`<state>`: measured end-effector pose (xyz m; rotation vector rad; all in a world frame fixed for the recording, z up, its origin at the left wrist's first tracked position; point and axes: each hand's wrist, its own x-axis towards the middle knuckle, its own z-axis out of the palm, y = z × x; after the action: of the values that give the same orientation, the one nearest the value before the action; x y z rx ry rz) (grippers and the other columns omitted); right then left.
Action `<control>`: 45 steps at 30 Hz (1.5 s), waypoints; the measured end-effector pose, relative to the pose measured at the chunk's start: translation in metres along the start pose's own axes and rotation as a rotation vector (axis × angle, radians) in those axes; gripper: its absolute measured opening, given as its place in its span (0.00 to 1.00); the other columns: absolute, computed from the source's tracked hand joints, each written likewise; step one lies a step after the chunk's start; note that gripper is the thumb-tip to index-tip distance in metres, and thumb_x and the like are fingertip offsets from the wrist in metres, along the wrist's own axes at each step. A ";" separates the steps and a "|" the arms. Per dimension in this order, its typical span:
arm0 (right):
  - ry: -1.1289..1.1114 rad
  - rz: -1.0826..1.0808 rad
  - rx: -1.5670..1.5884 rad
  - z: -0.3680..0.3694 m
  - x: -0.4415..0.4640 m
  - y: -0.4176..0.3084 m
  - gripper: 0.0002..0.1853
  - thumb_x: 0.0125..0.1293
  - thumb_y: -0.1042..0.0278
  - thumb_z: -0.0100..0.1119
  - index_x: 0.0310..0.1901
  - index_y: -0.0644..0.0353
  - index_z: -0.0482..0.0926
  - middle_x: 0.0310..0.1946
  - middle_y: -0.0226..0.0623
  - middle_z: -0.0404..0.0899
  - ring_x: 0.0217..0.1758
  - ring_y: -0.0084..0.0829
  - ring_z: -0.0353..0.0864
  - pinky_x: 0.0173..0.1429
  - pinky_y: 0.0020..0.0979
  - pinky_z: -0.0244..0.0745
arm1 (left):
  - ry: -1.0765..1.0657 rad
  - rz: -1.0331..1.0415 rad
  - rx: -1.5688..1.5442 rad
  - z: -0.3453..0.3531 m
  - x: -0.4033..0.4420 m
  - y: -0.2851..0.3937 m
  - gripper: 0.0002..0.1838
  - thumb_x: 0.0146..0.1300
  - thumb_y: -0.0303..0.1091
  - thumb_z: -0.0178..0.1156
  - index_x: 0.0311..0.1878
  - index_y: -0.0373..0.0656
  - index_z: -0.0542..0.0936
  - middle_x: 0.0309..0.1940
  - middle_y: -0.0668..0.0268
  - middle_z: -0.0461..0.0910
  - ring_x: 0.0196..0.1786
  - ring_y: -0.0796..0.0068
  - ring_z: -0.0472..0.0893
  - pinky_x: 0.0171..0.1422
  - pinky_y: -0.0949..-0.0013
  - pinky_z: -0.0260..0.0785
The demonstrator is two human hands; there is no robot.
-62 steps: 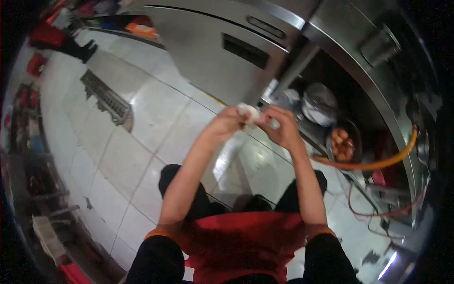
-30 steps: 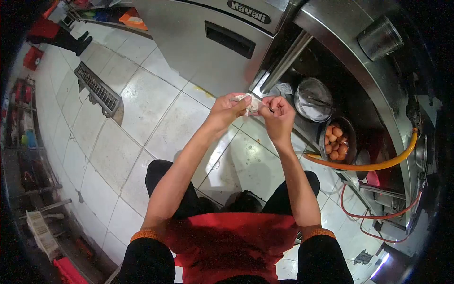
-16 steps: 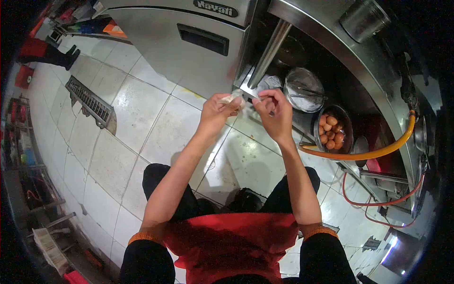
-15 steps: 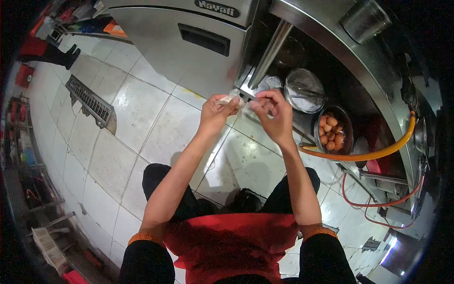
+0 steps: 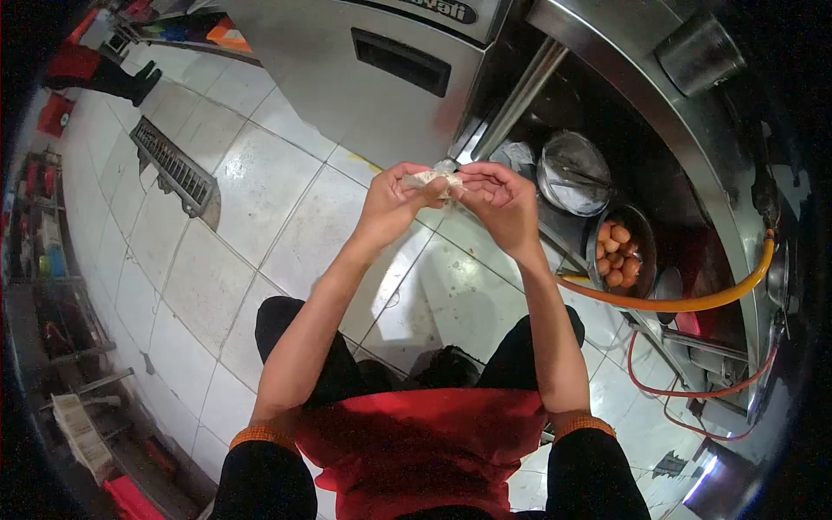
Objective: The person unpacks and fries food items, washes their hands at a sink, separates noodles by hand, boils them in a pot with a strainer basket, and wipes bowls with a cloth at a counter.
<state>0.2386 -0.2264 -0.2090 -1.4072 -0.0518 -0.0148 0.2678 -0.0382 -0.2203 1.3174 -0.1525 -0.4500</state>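
Observation:
A small, crumpled see-through plastic bag [image 5: 447, 177] with something pale inside is held up in front of me, above the tiled floor. My left hand [image 5: 392, 206] pinches it from the left between thumb and fingers. From the other side, the thumb and fingertips of my right hand [image 5: 503, 206] are closed on its right edge. What exactly is in the bag is too small to make out, and the fingers partly cover it.
A steel cabinet [image 5: 390, 104] stands ahead. To the right, a bowl of brown eggs [image 5: 617, 260] and a metal pot [image 5: 568, 156] sit on a low shelf, crossed by an orange hose [image 5: 685, 305]. A floor grate [image 5: 172, 165] and another person's legs [image 5: 117, 82] are at left.
My right hand has closed in on the bag and now grips its edge; before, its fingers were apart beside it. The view has shifted slightly, moving the surroundings right and down.

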 end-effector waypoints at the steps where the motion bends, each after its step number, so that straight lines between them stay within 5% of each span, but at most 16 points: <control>1: 0.016 -0.045 -0.016 0.001 0.000 0.004 0.15 0.57 0.84 0.68 0.47 0.70 0.79 0.42 0.39 0.82 0.42 0.20 0.82 0.44 0.19 0.78 | 0.002 -0.002 0.001 -0.001 0.000 -0.001 0.21 0.66 0.34 0.65 0.55 0.32 0.71 0.42 0.59 0.84 0.44 0.76 0.83 0.51 0.72 0.77; 6: 0.040 -0.126 -0.123 0.004 0.003 0.007 0.15 0.55 0.85 0.69 0.45 0.70 0.79 0.41 0.37 0.81 0.38 0.18 0.80 0.40 0.17 0.75 | -0.008 0.154 0.089 0.002 0.001 -0.004 0.15 0.68 0.37 0.63 0.51 0.37 0.75 0.39 0.64 0.83 0.42 0.81 0.80 0.42 0.74 0.73; 11: 0.007 -0.399 -0.394 0.008 0.005 -0.003 0.13 0.54 0.86 0.68 0.42 0.70 0.79 0.36 0.33 0.78 0.34 0.16 0.75 0.37 0.17 0.72 | -0.073 0.014 0.178 -0.004 0.004 -0.001 0.14 0.71 0.39 0.60 0.50 0.39 0.76 0.36 0.68 0.81 0.38 0.83 0.77 0.38 0.76 0.71; 15: -0.013 -0.331 -0.277 0.005 0.004 -0.002 0.12 0.57 0.84 0.67 0.44 0.70 0.79 0.38 0.34 0.79 0.36 0.16 0.78 0.37 0.18 0.73 | -0.083 0.027 0.248 -0.011 0.005 -0.001 0.12 0.70 0.36 0.61 0.48 0.39 0.76 0.36 0.69 0.81 0.39 0.82 0.78 0.37 0.76 0.71; 17: 0.087 0.052 -0.062 0.002 0.005 -0.004 0.12 0.60 0.82 0.66 0.45 0.69 0.79 0.41 0.34 0.80 0.40 0.17 0.80 0.38 0.18 0.73 | -0.078 0.075 0.167 -0.003 0.001 0.006 0.11 0.68 0.35 0.63 0.48 0.39 0.77 0.36 0.68 0.81 0.39 0.82 0.79 0.37 0.76 0.72; 20: -0.022 0.117 -0.006 -0.007 0.008 0.003 0.12 0.63 0.79 0.65 0.48 0.70 0.78 0.43 0.34 0.80 0.43 0.18 0.81 0.39 0.19 0.74 | -0.052 0.114 0.066 -0.001 0.001 0.003 0.12 0.64 0.31 0.67 0.47 0.38 0.78 0.35 0.68 0.82 0.38 0.81 0.80 0.36 0.76 0.73; 29: -0.159 -0.207 -0.418 0.000 0.006 -0.011 0.07 0.64 0.79 0.64 0.44 0.66 0.83 0.39 0.32 0.82 0.36 0.17 0.79 0.37 0.21 0.73 | -0.141 0.032 0.191 -0.018 0.003 0.009 0.14 0.62 0.29 0.67 0.49 0.36 0.80 0.37 0.69 0.83 0.38 0.84 0.79 0.42 0.77 0.72; 35: -0.149 0.105 -0.188 -0.014 0.011 0.004 0.08 0.68 0.73 0.63 0.46 0.66 0.83 0.33 0.31 0.83 0.34 0.17 0.78 0.36 0.21 0.72 | -0.189 0.048 0.221 -0.015 0.001 0.015 0.13 0.61 0.23 0.65 0.49 0.35 0.80 0.37 0.70 0.82 0.40 0.86 0.78 0.43 0.77 0.71; 43: -0.173 0.023 -0.262 -0.005 0.006 -0.001 0.12 0.68 0.72 0.62 0.51 0.64 0.81 0.38 0.29 0.82 0.39 0.16 0.77 0.40 0.20 0.72 | -0.095 0.050 0.228 -0.015 0.003 0.008 0.09 0.65 0.30 0.63 0.46 0.38 0.80 0.35 0.71 0.81 0.35 0.87 0.76 0.37 0.78 0.67; 45: -0.203 -0.019 -0.337 -0.005 0.006 0.001 0.13 0.68 0.76 0.61 0.53 0.65 0.79 0.40 0.29 0.82 0.41 0.17 0.78 0.42 0.21 0.74 | -0.124 -0.017 0.399 -0.017 0.000 0.015 0.09 0.68 0.34 0.62 0.46 0.40 0.81 0.37 0.70 0.82 0.41 0.86 0.77 0.46 0.78 0.69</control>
<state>0.2451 -0.2309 -0.2105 -1.7418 -0.2403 0.1076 0.2770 -0.0203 -0.2102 1.6822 -0.3476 -0.5338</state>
